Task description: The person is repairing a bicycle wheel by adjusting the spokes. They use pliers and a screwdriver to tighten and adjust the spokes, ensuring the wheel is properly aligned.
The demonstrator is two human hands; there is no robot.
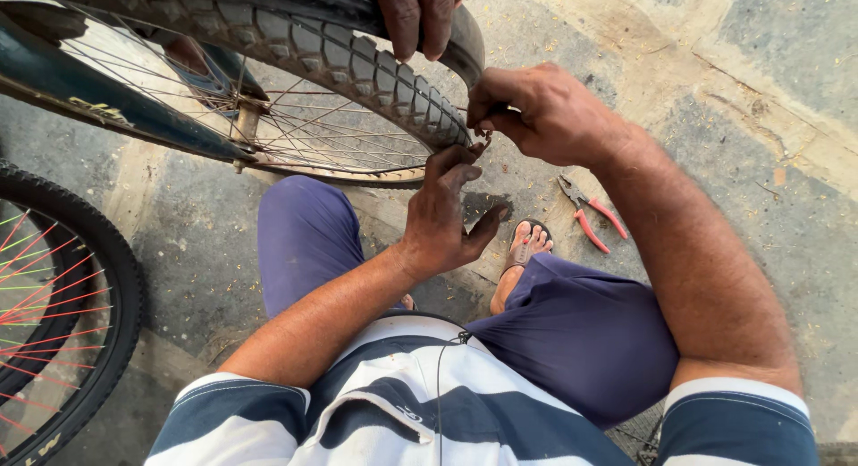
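The bicycle tyre, black rubber with blocky knobbed tread, curves across the top over a rim of thin steel spokes. At its lower right edge the left hand rests open, fingertips touching the tread, grip apart. Just beside it the right hand pinches shut on something too small to tell. Another person's hand clasps the tyre above. Red-handled pliers lie on the concrete floor, right of the tyre.

Setting: an open-air bicycle repair spot on bare ground. A knobby bicycle wheel is standing on stained concrete pavement, a second wheel nearby, red-handled pliers lying loose.
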